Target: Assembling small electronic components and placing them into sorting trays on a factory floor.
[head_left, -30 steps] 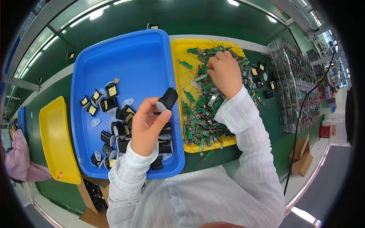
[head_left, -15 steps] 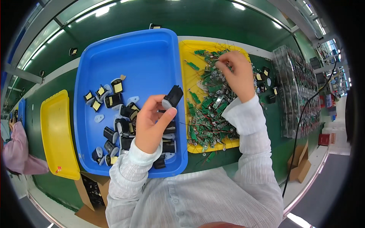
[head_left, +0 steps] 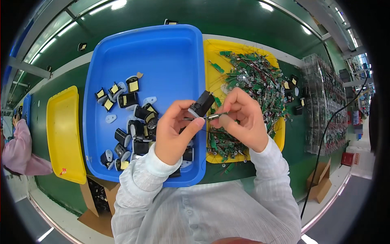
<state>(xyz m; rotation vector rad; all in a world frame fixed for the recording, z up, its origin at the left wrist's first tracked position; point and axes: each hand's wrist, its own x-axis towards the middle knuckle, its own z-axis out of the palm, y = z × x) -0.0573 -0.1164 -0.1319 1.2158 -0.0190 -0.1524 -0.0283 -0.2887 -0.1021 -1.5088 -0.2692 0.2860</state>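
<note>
In my left hand (head_left: 175,130) is a black plastic housing (head_left: 202,104) with a grey base, tilted up between thumb and fingers. My right hand (head_left: 243,122) pinches a small circuit board (head_left: 215,116) right beside the housing's lower end; whether the two touch I cannot tell. Both hands hover over the border between a blue tray (head_left: 199,53) and a yellow tray (head_left: 281,136). More black housings (head_left: 129,99) with grey bases, some with yellow pads, lie in the blue tray. Heaped in the yellow one are green circuit boards (head_left: 260,81) with thin wires.
An empty-looking yellow tray (head_left: 63,134) lies at left, above an open cardboard box (head_left: 97,203). Stacked clear plastic trays (head_left: 325,105) of parts stand at right, near a black cable (head_left: 321,142). A person in a pink sleeve (head_left: 22,144) is at far left.
My right hand has come from the circuit board heap toward my left hand, now with a board in its fingers. The left hand has shifted slightly right with the housing.
</note>
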